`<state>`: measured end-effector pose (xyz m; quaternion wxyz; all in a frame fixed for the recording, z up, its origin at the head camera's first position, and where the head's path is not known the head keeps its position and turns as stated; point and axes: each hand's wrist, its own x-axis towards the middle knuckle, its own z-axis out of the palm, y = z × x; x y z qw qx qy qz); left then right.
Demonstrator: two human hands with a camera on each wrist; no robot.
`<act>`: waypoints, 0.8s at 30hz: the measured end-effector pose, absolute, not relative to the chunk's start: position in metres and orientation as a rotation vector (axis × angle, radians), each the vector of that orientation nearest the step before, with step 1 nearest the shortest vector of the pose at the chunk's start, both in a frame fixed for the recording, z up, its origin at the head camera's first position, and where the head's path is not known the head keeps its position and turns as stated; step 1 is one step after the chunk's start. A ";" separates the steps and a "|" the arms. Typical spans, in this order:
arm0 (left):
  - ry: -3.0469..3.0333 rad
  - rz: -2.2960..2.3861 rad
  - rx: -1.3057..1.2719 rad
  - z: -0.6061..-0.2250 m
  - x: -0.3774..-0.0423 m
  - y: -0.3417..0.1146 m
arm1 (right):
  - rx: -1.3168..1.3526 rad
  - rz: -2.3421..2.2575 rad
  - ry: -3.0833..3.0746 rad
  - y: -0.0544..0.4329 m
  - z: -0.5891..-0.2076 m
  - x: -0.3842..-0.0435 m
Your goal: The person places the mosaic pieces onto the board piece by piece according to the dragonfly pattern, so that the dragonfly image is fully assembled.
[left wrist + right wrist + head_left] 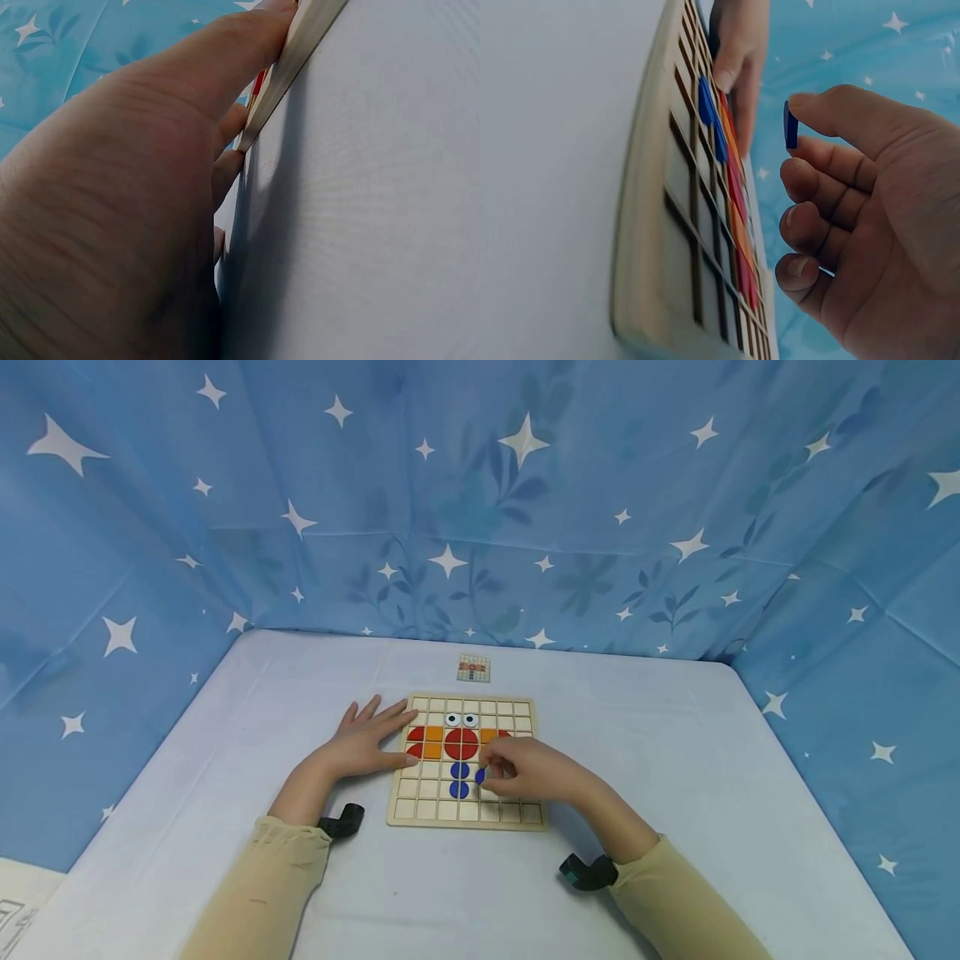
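A wooden grid board (427,811) lies on the white table with coloured pieces in its squares. Blue pieces (459,790) form two round shapes below a red circle (461,744); orange squares (432,742) and two eye pieces (461,720) are set around it. My right hand (536,768) pinches a small blue piece (791,127) between thumb and index finger, held above the board in the right wrist view. My left hand (363,743) rests with spread fingers at the board's left edge, thumb and fingertips over its rim (289,71).
A small picture card (474,668) with a similar pattern lies behind the board. Blue curtains (450,485) with white stars hang around the table. Black wrist cameras (588,872) sit under both wrists. Printed paper or cardboard (22,902) shows at the lower left.
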<state>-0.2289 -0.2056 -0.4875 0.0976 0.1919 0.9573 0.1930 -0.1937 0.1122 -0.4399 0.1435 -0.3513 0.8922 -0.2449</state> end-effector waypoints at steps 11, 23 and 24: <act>2.835 0.572 0.584 -0.485 -0.227 -0.206 | -1.033 -0.728 2.536 0.079 -0.450 -0.182; 2.827 0.577 0.578 -0.486 -0.229 -0.206 | -1.103 -0.584 2.600 0.072 -0.463 -0.171; 2.828 0.577 0.577 -0.487 -0.229 -0.207 | -1.115 -0.574 2.600 0.072 -0.463 -0.172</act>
